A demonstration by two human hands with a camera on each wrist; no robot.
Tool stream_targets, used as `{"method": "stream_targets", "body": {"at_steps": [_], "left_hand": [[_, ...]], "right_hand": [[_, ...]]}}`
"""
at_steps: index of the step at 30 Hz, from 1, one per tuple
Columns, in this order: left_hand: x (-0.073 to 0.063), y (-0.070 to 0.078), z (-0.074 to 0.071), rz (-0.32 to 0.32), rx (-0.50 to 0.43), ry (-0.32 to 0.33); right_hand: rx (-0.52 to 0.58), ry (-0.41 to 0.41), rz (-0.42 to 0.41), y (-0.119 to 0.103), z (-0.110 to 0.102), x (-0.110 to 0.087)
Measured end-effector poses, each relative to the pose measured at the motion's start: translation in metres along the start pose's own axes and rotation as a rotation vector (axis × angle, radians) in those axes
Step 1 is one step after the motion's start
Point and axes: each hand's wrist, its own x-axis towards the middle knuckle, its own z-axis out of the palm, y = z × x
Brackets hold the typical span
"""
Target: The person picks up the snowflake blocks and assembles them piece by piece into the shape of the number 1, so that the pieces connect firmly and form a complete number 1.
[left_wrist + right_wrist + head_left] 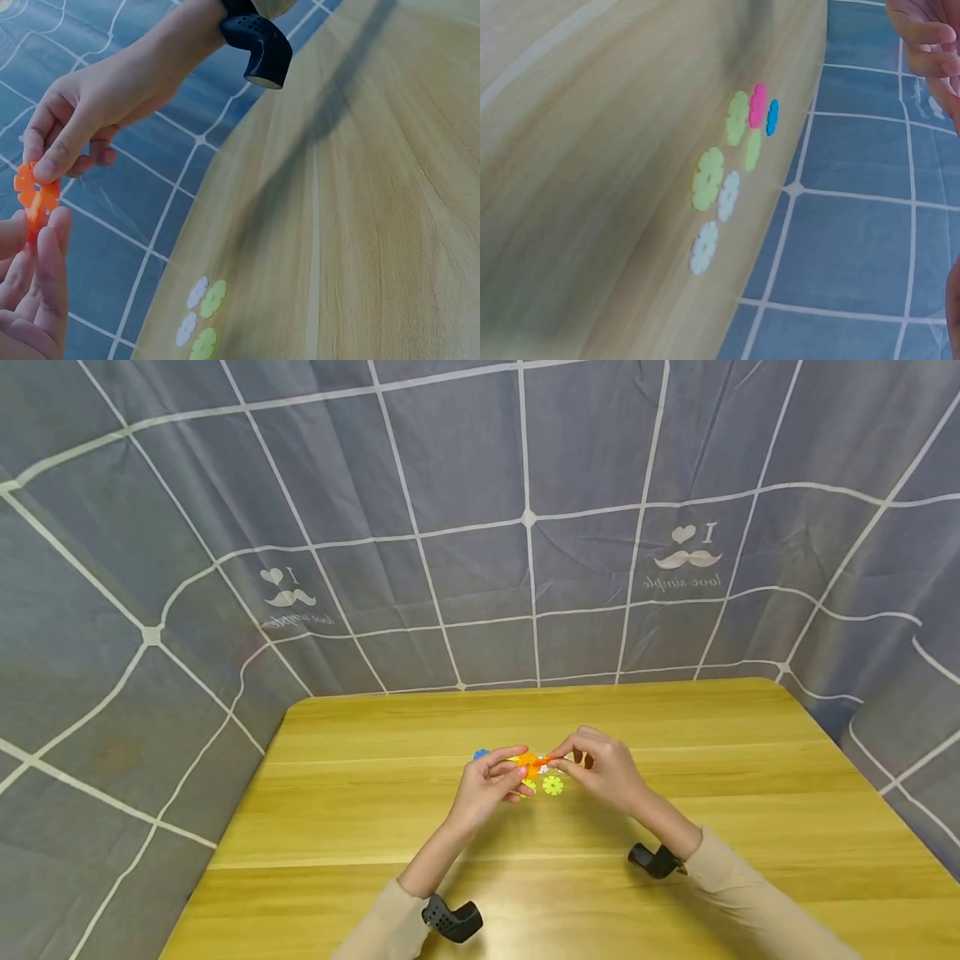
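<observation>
My left hand (486, 785) pinches an orange flower-shaped notched disc (529, 765) between thumb and fingers, its face showing in the head view. My right hand (603, 770) pinches a second orange notched disc (27, 196) by its edge. The two discs meet at right angles between the hands, overlapping at their rims in the left wrist view. Both hands are raised over the table. The right wrist view shows only part of the left hand (932, 45), with the orange discs out of sight.
On the wooden table (570, 877) lie several similar discs: yellow-green (708, 178), white (703, 247), pink (757, 106) and blue (772, 118). A grey curtain with white lines (480, 568) hangs behind the far edge. Black wrist cameras (452, 920) sit on both forearms.
</observation>
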Motion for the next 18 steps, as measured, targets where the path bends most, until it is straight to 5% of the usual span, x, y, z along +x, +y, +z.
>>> {"method": "stream_targets", "body": {"at_steps": [18], "left_hand": [[0.0027, -0.0028, 0.0066, 0.110, 0.123, 0.012]], "right_hand": [[0.021, 0.054, 0.014, -0.0019, 0.0007, 0.0046]]}}
